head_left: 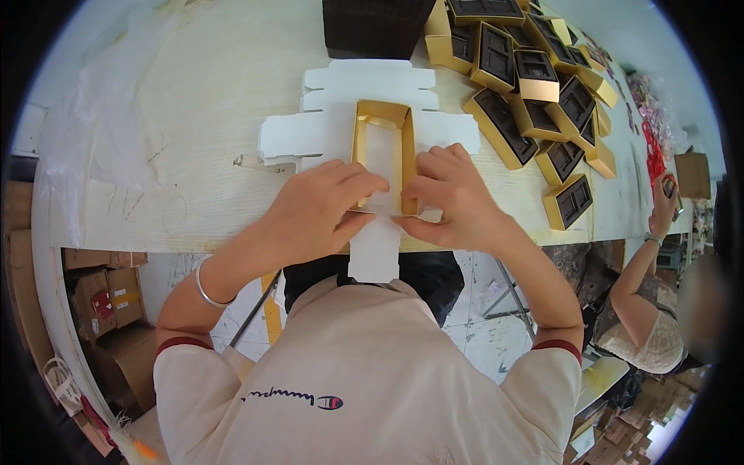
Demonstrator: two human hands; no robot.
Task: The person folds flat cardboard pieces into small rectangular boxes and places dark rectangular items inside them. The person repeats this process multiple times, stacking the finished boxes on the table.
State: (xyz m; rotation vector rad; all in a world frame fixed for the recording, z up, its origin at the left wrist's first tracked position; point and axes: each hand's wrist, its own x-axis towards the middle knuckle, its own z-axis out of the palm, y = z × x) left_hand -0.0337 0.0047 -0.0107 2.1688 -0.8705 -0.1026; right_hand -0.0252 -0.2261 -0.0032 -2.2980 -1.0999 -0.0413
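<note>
A half-folded gold cardboard box [408, 151] lies in front of me, its upright gold walls around a pale inside. Its near end is unfolded, and a white flap [375, 252] hangs past the table edge towards me. My left hand [318, 203] pinches the near left corner, thumb below and fingers reaching over the wall. At the near right corner, my right hand [453, 194] pinches the box the same way. Under and beyond the box lie flat white cardboard blanks [294, 136] with side tabs spread out.
Finished gold boxes with black inserts [496, 58] are heaped at the far right. A dark block [377, 29] stands behind the blanks. Clear plastic sheeting [85, 139] lies at the left. A co-worker's hand [664, 208] holds something small at the right.
</note>
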